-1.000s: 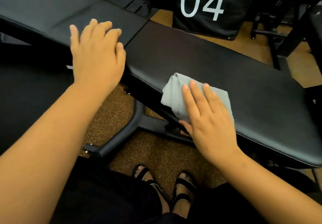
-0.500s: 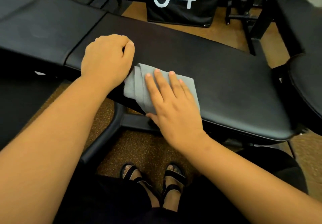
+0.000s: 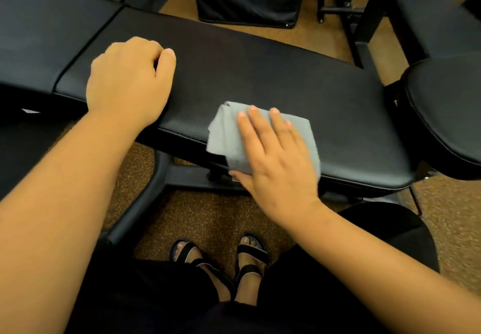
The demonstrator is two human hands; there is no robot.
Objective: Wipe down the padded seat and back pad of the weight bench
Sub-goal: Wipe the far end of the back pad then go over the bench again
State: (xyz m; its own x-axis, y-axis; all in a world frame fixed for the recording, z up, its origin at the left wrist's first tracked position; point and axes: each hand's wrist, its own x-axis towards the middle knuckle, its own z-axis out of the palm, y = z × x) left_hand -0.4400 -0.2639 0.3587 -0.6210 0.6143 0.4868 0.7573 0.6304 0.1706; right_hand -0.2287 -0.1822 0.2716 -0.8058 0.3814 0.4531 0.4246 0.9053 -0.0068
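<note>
Black long pad (image 3: 260,73) across the middle, left pad (image 3: 39,34) cut off at the edge. Brown speckled floor (image 3: 208,216) below. Black box (image 3: 247,3), number top cut off. Left hand (image 3: 127,81) near the pad's left end, fingers curled under, hidden, holding nothing seen. Right hand (image 3: 276,159) flat, fingers straight, pressing grey cloth (image 3: 226,136) on the pad's front edge.

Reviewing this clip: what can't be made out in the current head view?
- Left hand: fingers curl under, so the knuckles hide whether they hold anything.
- Grey cloth: the part under the right hand is covered.
- Back pad: damp or dry, wiped or unwiped areas cannot be told.
- Black bag: cut off by the top edge.
</note>
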